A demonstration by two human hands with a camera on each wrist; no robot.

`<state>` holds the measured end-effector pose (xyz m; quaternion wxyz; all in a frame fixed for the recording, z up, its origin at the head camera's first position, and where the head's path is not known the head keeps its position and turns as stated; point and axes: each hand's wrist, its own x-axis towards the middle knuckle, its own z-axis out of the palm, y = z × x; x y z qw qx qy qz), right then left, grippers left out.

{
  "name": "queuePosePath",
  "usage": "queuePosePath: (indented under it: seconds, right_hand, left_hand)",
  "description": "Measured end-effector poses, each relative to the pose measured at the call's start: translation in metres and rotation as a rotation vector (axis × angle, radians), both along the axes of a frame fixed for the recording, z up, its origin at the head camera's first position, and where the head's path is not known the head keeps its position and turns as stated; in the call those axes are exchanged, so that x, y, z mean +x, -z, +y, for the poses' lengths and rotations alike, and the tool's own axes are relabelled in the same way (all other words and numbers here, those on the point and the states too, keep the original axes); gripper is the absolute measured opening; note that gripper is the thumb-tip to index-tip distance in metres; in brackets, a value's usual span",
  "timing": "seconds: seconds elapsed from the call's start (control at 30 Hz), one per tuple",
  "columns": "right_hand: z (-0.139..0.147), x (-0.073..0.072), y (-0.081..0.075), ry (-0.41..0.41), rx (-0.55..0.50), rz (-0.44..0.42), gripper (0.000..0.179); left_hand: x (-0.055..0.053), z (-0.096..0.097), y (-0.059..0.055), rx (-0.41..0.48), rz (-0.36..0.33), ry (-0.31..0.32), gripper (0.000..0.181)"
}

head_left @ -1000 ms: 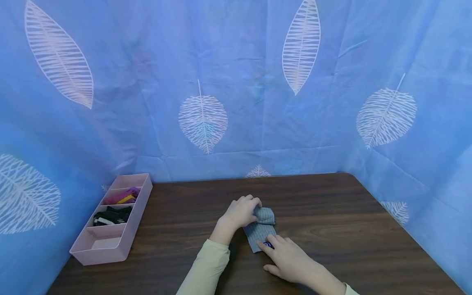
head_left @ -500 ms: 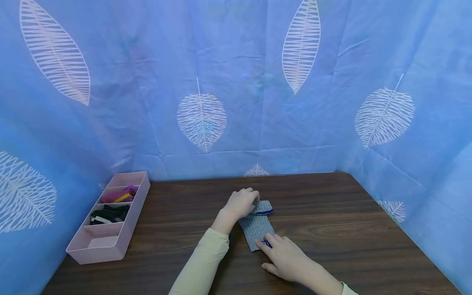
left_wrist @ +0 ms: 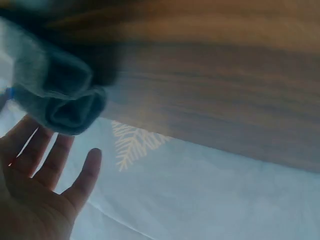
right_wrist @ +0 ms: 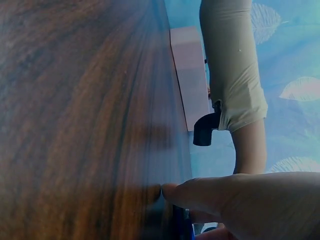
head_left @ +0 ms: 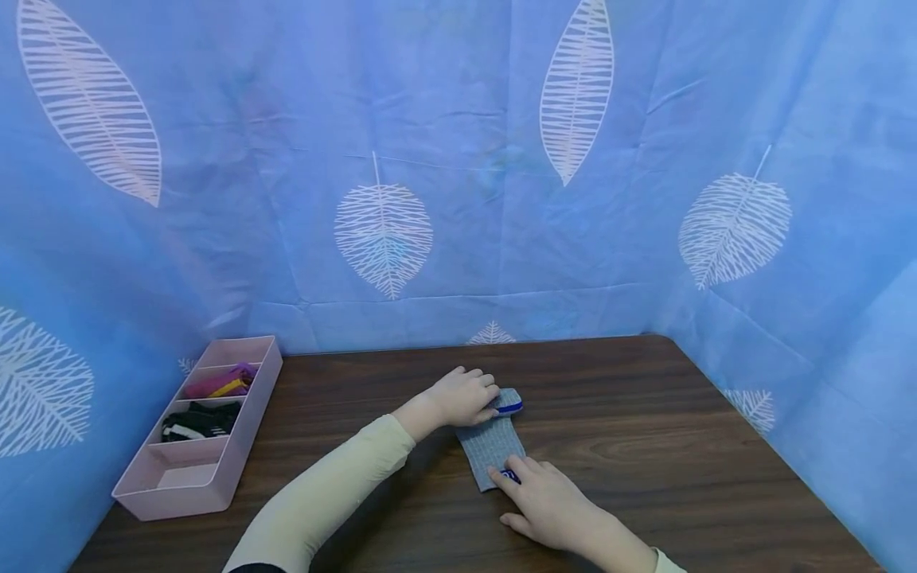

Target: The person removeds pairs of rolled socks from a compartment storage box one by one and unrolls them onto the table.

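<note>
A grey ribbed sock [head_left: 490,447] lies lengthwise on the dark wooden table, its far end folded over with a blue edge showing. My left hand [head_left: 462,396] holds that folded end from the left side, thumb toward me and fingers over the far side. In the left wrist view the sock's doubled layers [left_wrist: 65,100] sit at the fingertips of the left hand [left_wrist: 45,195], with the thumb hidden. My right hand [head_left: 548,501] presses the near end with extended fingertips, beside a dark blue patch [head_left: 511,476] on the sock. Seen from the right wrist, the thumb [right_wrist: 200,194] is stretched out close over the table.
On the left of the table [head_left: 616,414] stands a pink divided box [head_left: 239,469]. One compartment holds a purple and yellow bundle [head_left: 222,383], another a black and white one [head_left: 200,422]. A blue leaf-print curtain [head_left: 458,239] hangs behind and around the table.
The sock's far end went from a rounded roll to a fold with its blue edge facing me. My left forearm swung out to the left. The right hand keeps pressing the near end.
</note>
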<state>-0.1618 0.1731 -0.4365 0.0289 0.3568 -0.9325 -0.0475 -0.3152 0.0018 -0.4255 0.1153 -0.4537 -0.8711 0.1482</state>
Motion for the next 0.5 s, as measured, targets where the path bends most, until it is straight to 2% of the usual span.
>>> queuePosePath:
  seconds: [0.1, 0.2, 0.33, 0.5]
  right_hand:
    - [0.001, 0.000, -0.001, 0.001, 0.008, 0.011, 0.057]
    - [0.002, -0.001, -0.001, 0.001, 0.011, 0.014, 0.056]
    - [0.002, -0.001, -0.001, -0.004, 0.004, 0.007, 0.056]
    - [0.000, -0.001, 0.001, 0.000, -0.004, -0.002, 0.056]
  left_hand:
    - [-0.004, -0.002, 0.000, -0.024, 0.024, 0.042, 0.042]
    - [-0.011, -0.003, 0.003, -0.015, 0.049, 0.067, 0.041]
    - [-0.023, -0.005, 0.012, 0.047, 0.067, 0.077, 0.039]
    - [-0.035, -0.008, 0.020, 0.139, 0.098, 0.118, 0.042]
